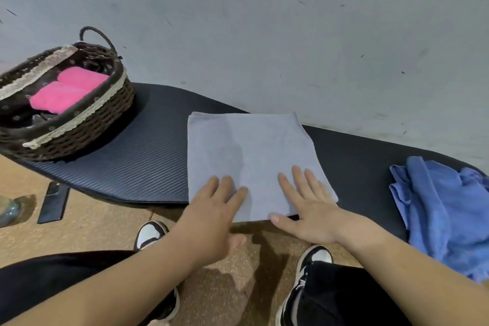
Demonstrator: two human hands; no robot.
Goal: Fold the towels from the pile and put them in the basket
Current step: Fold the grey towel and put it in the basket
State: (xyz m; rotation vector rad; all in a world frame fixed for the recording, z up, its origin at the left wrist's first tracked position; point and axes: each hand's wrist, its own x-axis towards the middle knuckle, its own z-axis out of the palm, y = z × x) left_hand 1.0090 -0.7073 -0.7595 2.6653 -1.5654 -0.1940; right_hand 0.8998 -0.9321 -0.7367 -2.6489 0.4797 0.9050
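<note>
A pale grey-blue towel [251,151] lies flat as a rough square on the dark mat [137,164], its near edge hanging slightly over the mat's front. My left hand [214,209] presses its near left part with straight fingers. My right hand [304,206] lies flat on its near right part, fingers spread. The brown wicker basket [87,124] stands at the far left of the mat and holds two folded pink towels [68,90]. A crumpled pile of blue towels [444,209] sits at the mat's right end.
A grey wall [264,21] rises right behind the mat. On the tan floor at left lie a black phone [54,201] and part of a clear bottle [9,210]. My legs and black-and-white shoes [312,259] are below the mat's front edge.
</note>
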